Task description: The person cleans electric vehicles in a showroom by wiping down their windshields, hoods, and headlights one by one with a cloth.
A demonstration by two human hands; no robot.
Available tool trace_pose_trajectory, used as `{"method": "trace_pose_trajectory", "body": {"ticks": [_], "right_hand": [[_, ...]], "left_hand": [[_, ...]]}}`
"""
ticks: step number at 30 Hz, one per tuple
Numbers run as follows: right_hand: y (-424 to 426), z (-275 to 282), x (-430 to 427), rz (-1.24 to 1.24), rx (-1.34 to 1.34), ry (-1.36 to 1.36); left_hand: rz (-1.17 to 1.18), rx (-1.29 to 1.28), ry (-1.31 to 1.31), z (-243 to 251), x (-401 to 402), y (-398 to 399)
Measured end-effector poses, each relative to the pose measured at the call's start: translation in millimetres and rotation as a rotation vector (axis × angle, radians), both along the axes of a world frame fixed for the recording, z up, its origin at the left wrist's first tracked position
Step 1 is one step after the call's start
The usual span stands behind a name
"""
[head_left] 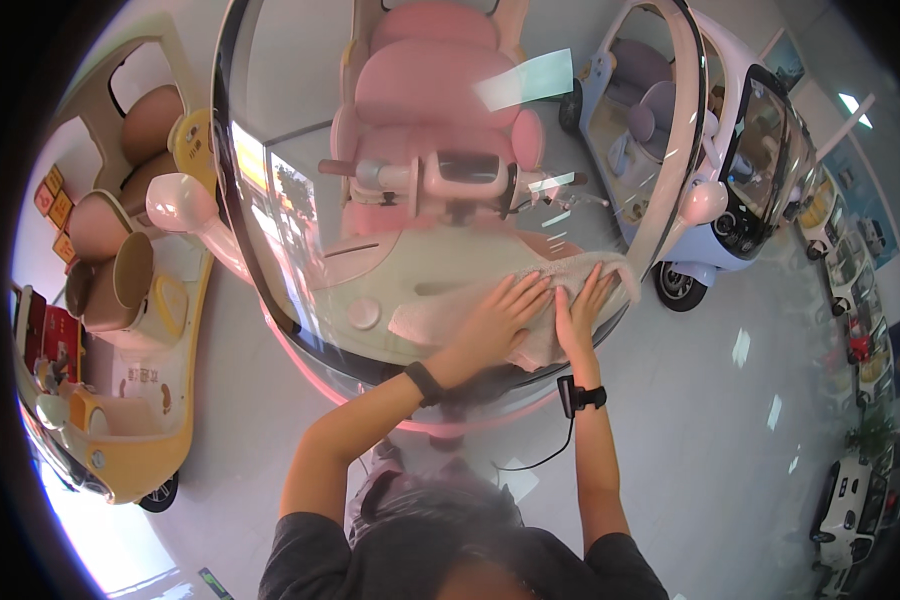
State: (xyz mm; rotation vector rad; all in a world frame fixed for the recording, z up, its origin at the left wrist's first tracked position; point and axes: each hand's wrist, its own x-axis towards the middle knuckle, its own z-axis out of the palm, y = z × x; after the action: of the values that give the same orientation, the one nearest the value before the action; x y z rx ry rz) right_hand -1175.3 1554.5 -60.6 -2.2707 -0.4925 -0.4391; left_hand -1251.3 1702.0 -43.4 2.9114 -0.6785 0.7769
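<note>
A pale cloth (431,315) lies spread against the lower right part of a clear curved windshield (285,217). My left hand (506,315) holds it there, palm down with fingers extended. Close beside it, my right hand (581,307) presses the cloth's right portion, thumb apart from the fingers. The cloth's upper edge curls past the right fingertips towards the windshield's rim. Through the clear panel show the handlebar with a display (461,169), the cream dashboard (375,277) and a pink seat (435,82) of a small vehicle.
White mirrors (180,202) (703,204) jut out on both sides of the windshield. A yellow and cream vehicle (169,405) stands at left, a pale blue one (727,247) at right. Several model vehicles (851,495) line the far right. A thin cable (544,465) hangs from my right wrist's device.
</note>
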Motion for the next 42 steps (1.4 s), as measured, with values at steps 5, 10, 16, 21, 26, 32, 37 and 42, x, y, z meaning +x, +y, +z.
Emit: {"method": "trace_pose_trajectory", "body": {"ticks": [5, 10, 16, 21, 26, 32, 37, 42], "right_hand": [[56.1, 80.3, 12.1, 0.271, -0.158, -0.201], [131.8, 129.9, 24.6, 0.284, -0.322, -0.464], [208.4, 135.1, -9.3, 0.348, -0.33, -0.637], [264.3, 115.3, -47.3, 0.622, -0.319, -0.621], [289.4, 76.3, -86.6, 0.747, -0.438, -0.773], [288.4, 66.2, -68.0, 0.808, -0.27, -0.738], [239.6, 125.1, -22.7, 0.675, -0.102, -0.614], [159.2, 137.2, 40.8, 0.404, -0.055, -0.525]], "left_hand": [[0.118, -0.22, 0.044, 26.4, 5.0, 17.1], [0.275, -0.32, -0.129, 56.1, 7.8, 73.1], [0.507, -0.36, -0.122, 49.8, -50.4, 156.4], [0.673, -0.454, -0.116, 2.5, -85.0, 181.1], [0.757, -0.564, -0.144, -53.5, -108.2, 182.5], [0.643, -0.51, -0.198, -39.0, -87.7, 201.0], [0.483, -0.229, -0.248, 51.0, -36.8, 195.4], [0.219, -0.083, -0.246, 117.9, 28.6, 130.7]]}}
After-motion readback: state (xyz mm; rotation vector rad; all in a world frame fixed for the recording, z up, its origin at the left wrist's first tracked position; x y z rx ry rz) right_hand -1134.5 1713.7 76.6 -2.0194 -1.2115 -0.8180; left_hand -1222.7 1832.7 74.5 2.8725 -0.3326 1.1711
